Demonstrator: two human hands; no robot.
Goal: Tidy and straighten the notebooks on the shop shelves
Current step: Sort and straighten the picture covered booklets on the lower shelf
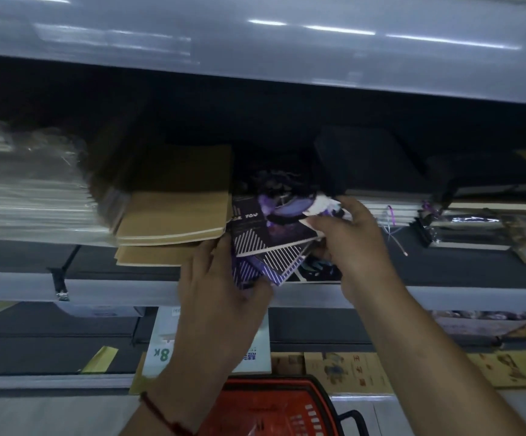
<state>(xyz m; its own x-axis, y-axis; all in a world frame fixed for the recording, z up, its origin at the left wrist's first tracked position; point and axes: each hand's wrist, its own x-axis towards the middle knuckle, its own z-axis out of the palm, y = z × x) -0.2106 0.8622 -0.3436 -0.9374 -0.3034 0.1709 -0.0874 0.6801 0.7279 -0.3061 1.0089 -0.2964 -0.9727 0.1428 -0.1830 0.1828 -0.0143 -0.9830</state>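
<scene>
A messy pile of purple and black notebooks [268,234] with white stripes lies fanned out on the middle shelf [129,291]. My left hand [220,287] grips the pile's lower left corner, fingers curled under its front edge. My right hand [346,237] holds the pile's right side, thumb on the top cover. Left of the pile sit two stacks of brown kraft notebooks [173,215], the lower one jutting forward.
Clear-wrapped stacks [32,196] fill the shelf's left end, and dark notebooks with ribbons [397,209] lie to the right. A white 8K pad [164,341] and yellowish books [349,369] sit on the lower shelf. A red basket [274,407] is below.
</scene>
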